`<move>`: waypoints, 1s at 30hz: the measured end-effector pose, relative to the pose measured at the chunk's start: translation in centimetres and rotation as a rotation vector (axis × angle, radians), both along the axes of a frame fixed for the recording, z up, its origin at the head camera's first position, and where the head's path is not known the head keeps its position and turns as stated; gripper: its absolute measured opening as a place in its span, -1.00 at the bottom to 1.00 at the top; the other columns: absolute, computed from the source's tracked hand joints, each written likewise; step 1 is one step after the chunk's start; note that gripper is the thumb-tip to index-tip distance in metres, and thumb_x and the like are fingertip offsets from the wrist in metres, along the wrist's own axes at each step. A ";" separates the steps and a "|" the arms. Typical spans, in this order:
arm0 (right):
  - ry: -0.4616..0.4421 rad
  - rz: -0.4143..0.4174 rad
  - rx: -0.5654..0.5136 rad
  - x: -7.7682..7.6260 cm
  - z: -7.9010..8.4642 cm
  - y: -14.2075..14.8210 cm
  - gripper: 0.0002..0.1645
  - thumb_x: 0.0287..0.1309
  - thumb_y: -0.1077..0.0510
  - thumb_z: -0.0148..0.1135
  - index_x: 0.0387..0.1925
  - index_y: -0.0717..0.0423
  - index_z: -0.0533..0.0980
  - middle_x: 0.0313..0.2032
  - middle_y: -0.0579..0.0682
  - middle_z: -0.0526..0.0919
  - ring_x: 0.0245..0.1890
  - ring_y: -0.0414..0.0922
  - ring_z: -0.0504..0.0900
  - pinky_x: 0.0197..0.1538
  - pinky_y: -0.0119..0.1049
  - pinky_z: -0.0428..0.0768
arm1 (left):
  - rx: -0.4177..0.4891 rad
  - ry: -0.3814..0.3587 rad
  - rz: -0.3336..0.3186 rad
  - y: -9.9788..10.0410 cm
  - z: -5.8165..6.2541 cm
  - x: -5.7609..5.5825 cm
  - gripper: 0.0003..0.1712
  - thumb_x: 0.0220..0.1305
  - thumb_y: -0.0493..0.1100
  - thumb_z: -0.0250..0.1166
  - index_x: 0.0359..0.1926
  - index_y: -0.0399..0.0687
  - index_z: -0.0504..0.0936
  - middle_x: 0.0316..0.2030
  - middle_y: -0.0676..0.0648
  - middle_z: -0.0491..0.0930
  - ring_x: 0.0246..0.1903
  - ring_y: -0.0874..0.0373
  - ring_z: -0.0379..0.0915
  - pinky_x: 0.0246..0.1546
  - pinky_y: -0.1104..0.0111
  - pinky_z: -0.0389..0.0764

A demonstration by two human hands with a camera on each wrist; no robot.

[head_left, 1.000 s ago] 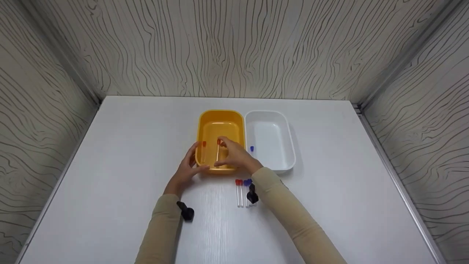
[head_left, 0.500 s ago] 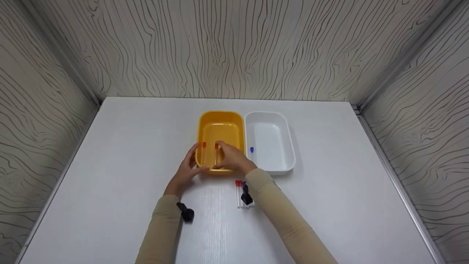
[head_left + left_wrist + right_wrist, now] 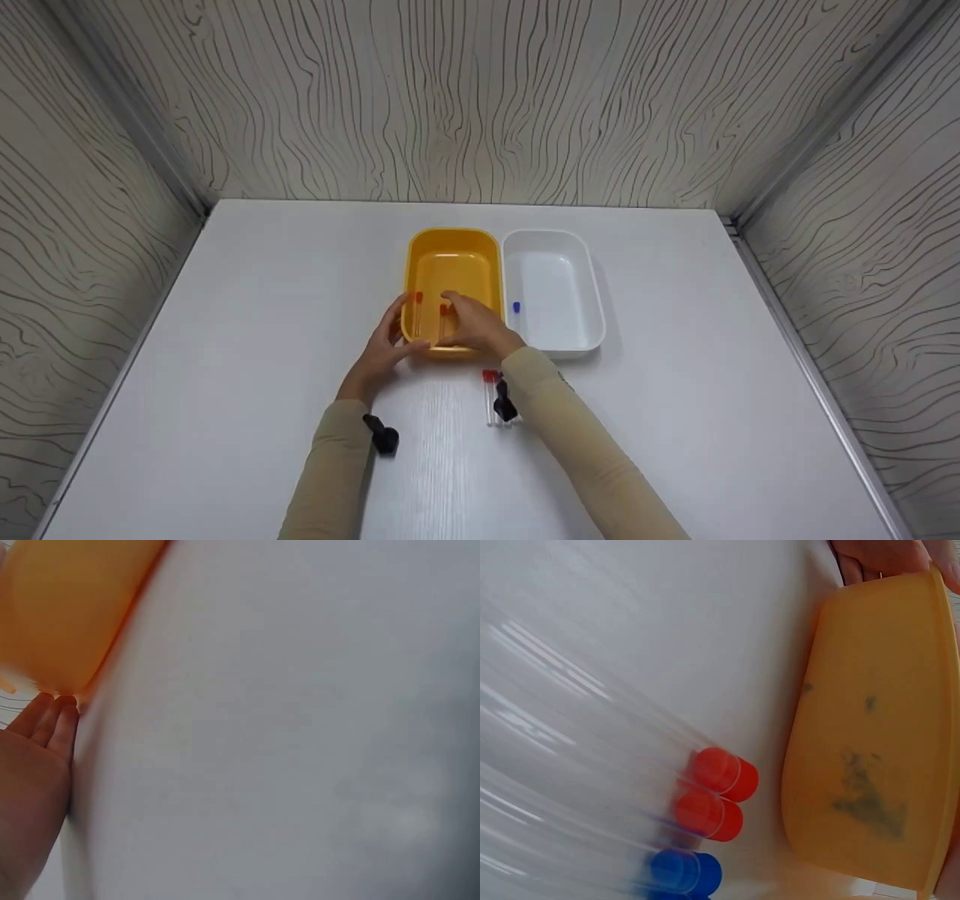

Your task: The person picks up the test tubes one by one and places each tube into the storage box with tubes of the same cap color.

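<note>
A yellow plastic tray (image 3: 454, 274) stands mid-table. My left hand (image 3: 381, 351) holds its near left corner, thumb at the front rim and fingers along the side wall. In the left wrist view those fingers (image 3: 64, 720) reach the tray's outer wall. My right hand (image 3: 480, 326) is over the near right part of the tray, thumb and index finger spread apart. Just beside them a red-capped clear test tube (image 3: 443, 310) lies in the tray. To its left lies another red-capped tube (image 3: 418, 298).
To the right, a white tray (image 3: 555, 289) sits against the yellow one, with a blue-capped tube (image 3: 516, 308) inside. In front of the trays, several capped tubes lie side by side, red caps (image 3: 716, 769) and blue caps (image 3: 676, 870), partly under the right forearm.
The right hand has moved slightly left and lowered the red-capped tube into the yellow tray; its fingers have come off the cap. The left hand stays at the tray's corner.
</note>
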State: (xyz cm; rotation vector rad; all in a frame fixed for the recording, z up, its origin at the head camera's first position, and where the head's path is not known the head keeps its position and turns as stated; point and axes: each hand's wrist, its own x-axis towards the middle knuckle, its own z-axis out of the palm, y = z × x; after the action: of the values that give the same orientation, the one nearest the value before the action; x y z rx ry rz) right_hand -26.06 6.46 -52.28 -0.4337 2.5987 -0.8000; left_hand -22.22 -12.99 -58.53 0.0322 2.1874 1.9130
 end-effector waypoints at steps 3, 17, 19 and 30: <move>0.028 0.016 0.010 0.0 0.1 0.0 0.07 -0.07 -0.10 0.48 0.43 -0.03 0.15 0.36 0.06 0.38 0.34 0.01 0.40 0.47 -0.06 0.31 | -0.005 0.032 -0.010 0.0 0.0 0.0 0.02 0.13 -0.05 0.41 0.45 0.53 -0.02 0.51 0.03 0.05 0.50 -0.06 0.03 0.49 -0.11 0.02; 0.023 0.023 -0.079 0.6 1.1 0.5 0.06 -0.06 -0.18 0.45 0.43 -0.10 0.15 0.36 0.02 0.38 0.35 0.02 0.41 0.42 -0.01 0.38 | -0.009 0.004 0.000 0.0 0.0 0.1 0.05 0.05 0.07 0.45 0.43 0.60 -0.01 0.51 0.08 0.05 0.51 -0.01 0.03 0.50 -0.09 0.02; 0.036 0.034 -0.104 0.8 1.4 0.8 0.04 -0.04 -0.15 0.44 0.43 -0.07 0.16 0.37 0.03 0.36 0.35 0.04 0.41 0.41 -0.01 0.39 | -0.010 0.009 -0.001 0.0 0.0 0.1 0.04 0.05 0.06 0.46 0.42 0.61 0.00 0.51 0.07 0.05 0.50 -0.02 0.03 0.49 -0.09 0.03; 0.116 0.058 -0.167 1.9 2.4 2.6 -0.15 0.05 -0.14 0.38 0.32 0.06 0.32 0.32 0.05 0.42 0.32 0.08 0.42 0.39 0.03 0.40 | 0.027 0.015 -0.012 -0.1 -0.1 0.1 0.03 0.11 -0.04 0.43 0.44 0.57 -0.02 0.51 0.02 0.06 0.51 -0.05 0.01 0.50 -0.12 -0.03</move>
State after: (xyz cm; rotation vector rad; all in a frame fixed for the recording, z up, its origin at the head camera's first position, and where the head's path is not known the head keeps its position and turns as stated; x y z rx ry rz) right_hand -24.21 9.02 -49.91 -0.6181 2.6202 -1.0043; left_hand -22.09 -13.09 -58.59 0.0643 2.1653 1.9422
